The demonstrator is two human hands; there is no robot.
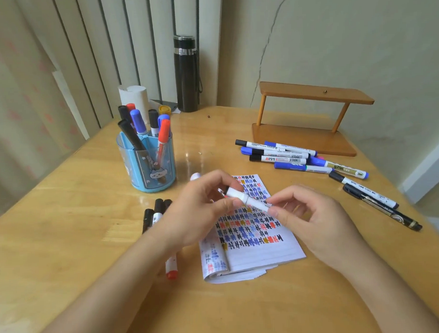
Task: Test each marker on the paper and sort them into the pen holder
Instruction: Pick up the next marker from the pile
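— What is closest?
— Two bare forearms reach in from the bottom edge. The left hand (pixel 200 212) and the right hand (pixel 315 222) meet above the notepad (pixel 263 252) and hold one white marker (pixel 247 199) between them. It is tilted, with its higher end to the left.
— How is it held?
— The left hand's fingers and thumb curl round the upper end. The right hand pinches the lower end between thumb and forefinger, its other fingers loosely bent. I cannot tell whether the cap is on.
— And the pad?
— It lies flat on the wooden table (pixel 67 246). Rows of small black, blue, red and ochre scribbles cover the top page, and the bottom strip is blank.
— Anything beside it?
— To its left, partly hidden under the left wrist, lie black-capped markers (pixel 158 206) and a red-capped marker (pixel 171 267).
— Farther out?
— The blue pen holder (pixel 145 174) stands upright beyond the left hand. The standing markers (pixel 137 119) in it have black, blue and red caps. Well apart on the right, a cluster of blue and black markers (pixel 282 155) lies just in front of a wooden shelf stand (pixel 310 96). Two more pens (pixel 379 204) lie nearer the table's right edge.
— At the back?
— A black flask (pixel 186 72) stands upright at the far edge. A white paper roll (pixel 134 97) and a yellow lid (pixel 164 109) are behind the holder.
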